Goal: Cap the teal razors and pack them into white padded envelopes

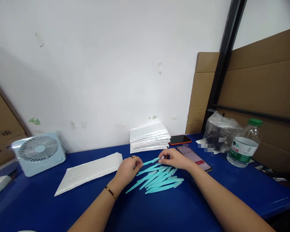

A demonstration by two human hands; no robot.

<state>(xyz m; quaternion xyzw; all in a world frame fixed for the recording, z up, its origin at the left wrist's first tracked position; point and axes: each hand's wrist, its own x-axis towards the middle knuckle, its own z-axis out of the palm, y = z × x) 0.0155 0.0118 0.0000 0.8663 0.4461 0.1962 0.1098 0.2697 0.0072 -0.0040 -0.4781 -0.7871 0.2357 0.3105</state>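
Teal plastic, by the look of it: one thin stick (150, 161) is up at 12 o'clock of the loose pile of similar sticks (157, 181), slung between both hands; L hand (129, 167) has thumb + fingertips pinched on its 8 o'clock end, R hand (172, 158) is pinched on the 2 o'clock end, tip partly hidden by fingers; so the step rn is imo just handling this single piece, w/ the rest lying fanned below, overlapping; next move prob calls for a light fingertip grip + a bit of lift so it doesn't drag its neighbours.

Re: edges; a flat white envelope (91, 170) sits at 9, its near corner just beside the L hand; a stack of envelopes (148, 138) is at 12 against the wall (99, 80), so not much reach that way; a lit phone (193, 158) is at 2, right by the R wrist, easy to bump; bottle (243, 146) is farther out btwn 2 and 3; most open room is at 6, blue tabletop (169, 216) btwn the forearms.
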